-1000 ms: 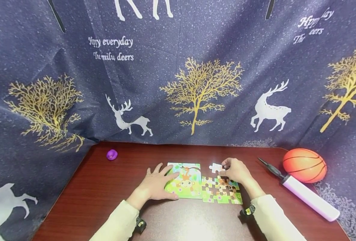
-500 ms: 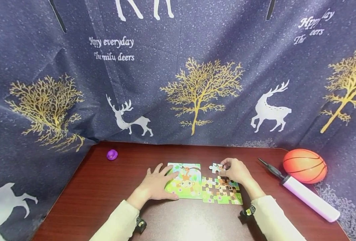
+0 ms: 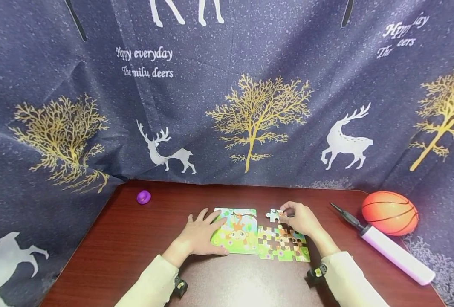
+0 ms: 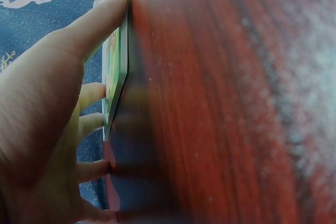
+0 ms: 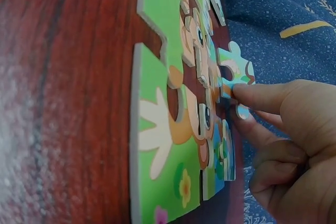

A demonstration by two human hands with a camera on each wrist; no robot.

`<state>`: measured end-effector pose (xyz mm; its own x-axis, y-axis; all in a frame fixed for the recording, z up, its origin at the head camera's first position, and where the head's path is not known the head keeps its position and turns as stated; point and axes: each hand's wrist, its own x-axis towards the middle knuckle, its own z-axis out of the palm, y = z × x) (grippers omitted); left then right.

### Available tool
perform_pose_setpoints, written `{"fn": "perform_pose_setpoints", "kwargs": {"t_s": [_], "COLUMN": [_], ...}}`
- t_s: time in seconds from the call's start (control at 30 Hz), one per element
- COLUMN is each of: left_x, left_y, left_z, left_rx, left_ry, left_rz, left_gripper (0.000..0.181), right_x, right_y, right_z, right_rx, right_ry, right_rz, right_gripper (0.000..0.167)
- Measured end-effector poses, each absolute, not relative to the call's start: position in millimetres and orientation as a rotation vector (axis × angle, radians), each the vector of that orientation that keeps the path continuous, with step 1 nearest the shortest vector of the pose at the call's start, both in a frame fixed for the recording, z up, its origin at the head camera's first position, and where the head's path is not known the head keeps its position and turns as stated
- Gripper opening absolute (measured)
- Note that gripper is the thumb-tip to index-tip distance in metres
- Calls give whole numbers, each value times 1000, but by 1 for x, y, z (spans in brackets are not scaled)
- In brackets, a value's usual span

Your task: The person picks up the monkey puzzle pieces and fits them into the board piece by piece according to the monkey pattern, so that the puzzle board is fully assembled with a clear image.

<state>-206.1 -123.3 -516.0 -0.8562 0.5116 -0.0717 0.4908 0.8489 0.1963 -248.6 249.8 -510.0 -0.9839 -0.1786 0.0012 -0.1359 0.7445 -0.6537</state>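
Observation:
Between thumb and finger, my right hand (image 3: 301, 219) pinches a jigsaw piece (image 5: 236, 66) with a blue, white and brown print. That piece is just beyond the back edge of a partly joined puzzle (image 3: 284, 254), whose pieces lie close together with some gaps. To the left is a flat picture board (image 3: 237, 247) showing a monkey hanging from a branch. My left hand (image 3: 201, 236) lies spread on the board's left side, its thumb (image 4: 107, 17) along the near edge. In the left wrist view, two fingers touch the board and the others reach the table.
An orange basketball-patterned ball (image 3: 389, 213) sits at the right back. Beside it lies a white hand pump (image 3: 397, 255) with a black nozzle end. A small purple toy (image 3: 144, 197) is at the far left. A dark patterned curtain (image 3: 227, 128) hangs behind the brown table (image 3: 134, 238).
The jigsaw piece in my right hand has turned slightly, its printed side now showing more clearly than one second ago. My left hand stays on the board.

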Motion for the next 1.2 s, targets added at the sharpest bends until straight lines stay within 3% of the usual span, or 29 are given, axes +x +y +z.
{"fn": "perform_pose_setpoints", "kwargs": {"t_s": [0.53, 0.87, 1.2], "left_x": [-207, -208, -208], "left_y": [-123, -123, -123], "left_z": [-515, -516, -518], "left_rx": [775, 767, 773], "left_ry": [2896, 2892, 2905], "left_rz": [269, 262, 259], "left_gripper": [107, 109, 110], "right_x": [-247, -247, -244], "right_y": [251, 241, 201], "right_z": [-508, -510, -508], "right_rx": [-403, -374, -312], "right_ry": [2963, 2843, 2679], "right_rz": [-933, -1220, -1404], "right_gripper": [22, 19, 19]}}
